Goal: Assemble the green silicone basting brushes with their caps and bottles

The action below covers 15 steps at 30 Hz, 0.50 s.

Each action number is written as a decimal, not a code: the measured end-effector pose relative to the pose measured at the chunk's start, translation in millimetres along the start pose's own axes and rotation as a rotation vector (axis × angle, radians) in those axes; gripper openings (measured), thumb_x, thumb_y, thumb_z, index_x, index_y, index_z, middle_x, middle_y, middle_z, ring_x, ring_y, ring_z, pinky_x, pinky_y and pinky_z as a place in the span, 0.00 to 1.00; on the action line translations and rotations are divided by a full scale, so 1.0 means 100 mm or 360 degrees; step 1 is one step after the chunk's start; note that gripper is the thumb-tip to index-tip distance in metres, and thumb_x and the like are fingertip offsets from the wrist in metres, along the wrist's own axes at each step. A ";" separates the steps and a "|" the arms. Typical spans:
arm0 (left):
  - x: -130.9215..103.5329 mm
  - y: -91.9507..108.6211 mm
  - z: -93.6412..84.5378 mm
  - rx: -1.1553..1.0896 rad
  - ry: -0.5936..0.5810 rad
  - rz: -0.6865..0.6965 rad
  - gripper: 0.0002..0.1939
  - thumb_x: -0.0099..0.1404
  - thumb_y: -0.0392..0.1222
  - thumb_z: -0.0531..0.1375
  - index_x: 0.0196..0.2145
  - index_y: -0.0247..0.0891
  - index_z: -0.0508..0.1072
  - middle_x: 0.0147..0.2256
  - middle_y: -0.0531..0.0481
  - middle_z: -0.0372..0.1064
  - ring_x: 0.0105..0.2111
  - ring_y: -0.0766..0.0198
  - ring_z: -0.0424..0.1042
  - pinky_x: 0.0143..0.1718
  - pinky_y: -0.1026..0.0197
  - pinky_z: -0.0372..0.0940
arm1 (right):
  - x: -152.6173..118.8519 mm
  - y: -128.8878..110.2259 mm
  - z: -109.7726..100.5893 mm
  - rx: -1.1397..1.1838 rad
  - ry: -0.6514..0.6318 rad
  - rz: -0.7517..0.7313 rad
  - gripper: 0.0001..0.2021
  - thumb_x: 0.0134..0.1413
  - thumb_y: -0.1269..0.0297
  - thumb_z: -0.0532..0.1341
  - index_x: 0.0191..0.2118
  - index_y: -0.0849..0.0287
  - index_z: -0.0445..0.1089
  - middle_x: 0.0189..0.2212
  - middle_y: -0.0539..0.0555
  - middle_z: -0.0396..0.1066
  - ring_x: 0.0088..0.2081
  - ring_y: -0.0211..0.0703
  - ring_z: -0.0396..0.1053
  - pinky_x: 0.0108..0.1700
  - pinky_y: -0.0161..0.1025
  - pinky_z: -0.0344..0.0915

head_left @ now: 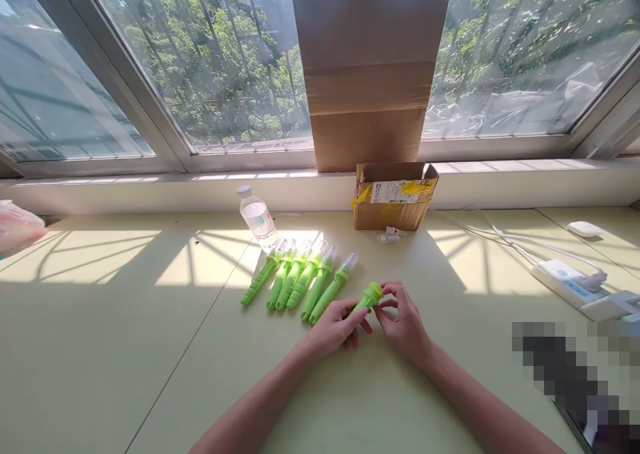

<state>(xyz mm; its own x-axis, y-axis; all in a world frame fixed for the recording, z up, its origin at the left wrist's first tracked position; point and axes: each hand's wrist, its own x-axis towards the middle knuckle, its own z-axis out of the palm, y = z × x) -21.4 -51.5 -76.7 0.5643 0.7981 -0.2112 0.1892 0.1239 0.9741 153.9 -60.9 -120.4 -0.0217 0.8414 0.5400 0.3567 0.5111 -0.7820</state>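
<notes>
My left hand (340, 327) is wrapped round the lower part of a green plastic handle (370, 297) with a flared collar and a yellow ring at its top. The thumb and fingers of my right hand (403, 321) pinch the collar end by the yellow ring. No clear tip shows on this handle, though the right fingers hide part of that end. To the left lie several similar green sticks (302, 282) side by side, each with a clear tip pointing away from me.
A water bottle (259, 219) stands behind the sticks. Small clear pieces (389, 238) lie before an open cardboard box (395, 207). On the right are a white power strip (565, 282) with cables and a blurred dark object (575, 381). A plastic bag (20, 229) sits far left.
</notes>
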 end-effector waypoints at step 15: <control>0.00 -0.06 0.06 -0.0099 0.0262 0.0004 0.18 0.56 0.48 0.64 0.40 0.38 0.65 0.29 0.54 0.67 0.19 0.70 0.66 0.14 0.69 0.58 | 0.02 -0.06 -0.02 0.0004 0.0216 0.0032 0.03 0.58 0.67 0.59 0.37 0.55 0.63 0.37 0.53 0.66 0.35 0.41 0.68 0.34 0.41 0.75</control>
<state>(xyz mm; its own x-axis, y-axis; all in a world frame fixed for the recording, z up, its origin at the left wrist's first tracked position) -17.7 -56.4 -83.2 0.4246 0.8835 -0.1977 0.1351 0.1541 0.9788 153.3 -62.1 -114.0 0.1121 0.8202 0.5610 0.3531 0.4948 -0.7940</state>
